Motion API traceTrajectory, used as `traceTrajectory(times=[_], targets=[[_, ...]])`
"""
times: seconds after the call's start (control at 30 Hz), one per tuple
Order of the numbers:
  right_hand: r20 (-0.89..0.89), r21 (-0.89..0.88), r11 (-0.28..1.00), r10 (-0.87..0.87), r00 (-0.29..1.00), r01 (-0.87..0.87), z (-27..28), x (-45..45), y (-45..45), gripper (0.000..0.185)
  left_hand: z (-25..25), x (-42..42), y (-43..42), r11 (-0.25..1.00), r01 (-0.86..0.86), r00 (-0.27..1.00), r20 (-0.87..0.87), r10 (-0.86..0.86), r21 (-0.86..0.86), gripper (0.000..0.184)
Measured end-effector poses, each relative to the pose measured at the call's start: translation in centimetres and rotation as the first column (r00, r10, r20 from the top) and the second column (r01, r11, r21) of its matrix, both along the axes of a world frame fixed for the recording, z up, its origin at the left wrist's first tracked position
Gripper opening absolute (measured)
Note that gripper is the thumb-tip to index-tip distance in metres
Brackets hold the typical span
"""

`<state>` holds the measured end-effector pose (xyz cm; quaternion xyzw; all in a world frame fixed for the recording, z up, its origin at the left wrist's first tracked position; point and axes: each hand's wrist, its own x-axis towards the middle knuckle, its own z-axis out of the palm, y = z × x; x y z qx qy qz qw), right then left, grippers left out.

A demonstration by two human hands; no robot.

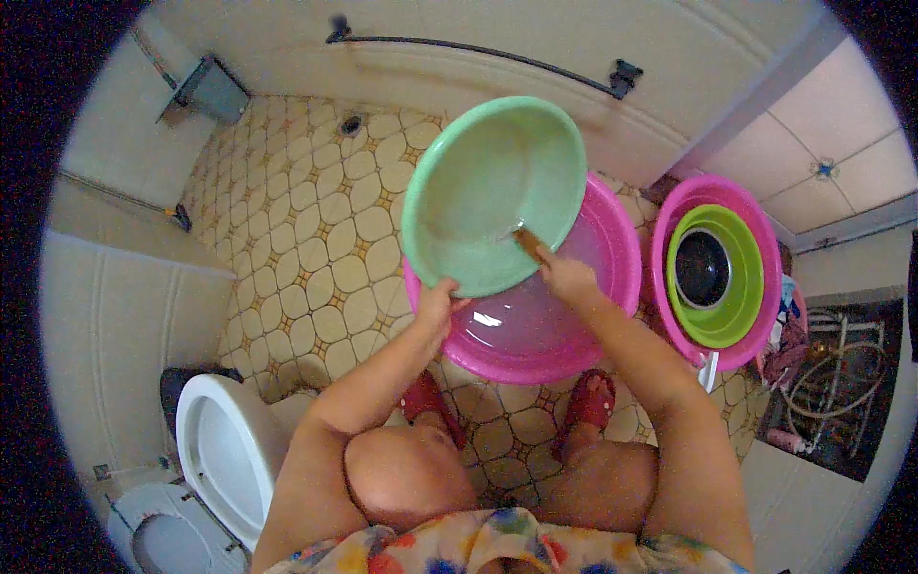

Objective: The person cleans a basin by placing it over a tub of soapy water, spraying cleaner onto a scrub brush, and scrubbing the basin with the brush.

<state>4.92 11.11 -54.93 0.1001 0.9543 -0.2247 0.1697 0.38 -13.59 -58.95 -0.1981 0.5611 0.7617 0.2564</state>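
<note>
My left hand is closed on the near rim of a pale green basin, with the thumb on the inside. The basin is tilted, its open side facing me, above a larger pink tub. Cloudy water lies in that tub. In my right hand is a brown scrubbing brush, its far end against the inside of the green basin near the lower right. Any bristles are hard to make out. A small wet shine shows at the brush's tip.
At right, another pink tub holds a lime green basin and a dark-centred bowl. Clothes lie beside them. A toilet stands at left. A floor drain and wall rail are farther off.
</note>
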Motion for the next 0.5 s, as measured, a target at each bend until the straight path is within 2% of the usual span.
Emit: traceTrajectory(times=[0.03,0.13,0.23,0.27,0.33,0.4,0.43,0.47,0.5], targets=[[0.004,0.13,0.99,-0.056,0.998,0.055,-0.1,-0.4,0.8,0.042,1.1,0.3,0.3,1.0,-0.01,1.0,0.022,0.01,-0.009,0.045],[-0.026,0.104,0.988,-0.114,0.993,0.116,-1.9,-1.0,1.0,0.041,2.7,0.9,1.1,0.998,-0.05,0.999,0.015,0.051,-0.043,0.044],[-0.031,-0.112,0.993,-0.023,0.999,0.019,-4.2,-0.4,-1.0,0.042,2.5,1.0,1.3,0.997,-0.052,0.998,0.037,0.054,-0.053,0.043],[-0.047,-0.282,0.959,0.004,0.999,-0.017,-5.0,-0.3,-2.5,0.042,2.3,1.0,1.3,0.998,-0.045,0.997,0.055,0.048,-0.051,0.043],[-0.087,-0.59,0.803,0.047,0.995,-0.09,-5.6,-0.3,-5.4,0.043,0.8,0.8,0.8,1.0,-0.02,0.998,0.064,0.02,0.0,0.042],[0.005,-0.627,0.779,0.033,0.999,-0.022,-3.9,-0.5,-6.1,0.04,-0.4,0.7,0.4,0.999,-0.011,0.997,0.071,0.008,0.044,0.044],[0.052,-0.642,0.767,0.026,0.998,0.013,-3.2,-0.5,-6.1,0.039,0.6,0.9,0.6,0.999,-0.024,0.997,0.073,0.021,0.044,0.045],[0.031,-0.5,0.865,0.075,0.997,-0.049,-3.0,-0.4,-5.3,0.041,1.6,1.0,0.8,0.998,-0.036,0.997,0.075,0.033,0.043,0.046],[0.073,-0.384,0.923,0.039,0.997,-0.008,-1.5,-0.6,-4.0,0.044,2.3,1.1,0.9,0.998,-0.049,0.996,0.076,0.046,0.042,0.047]])
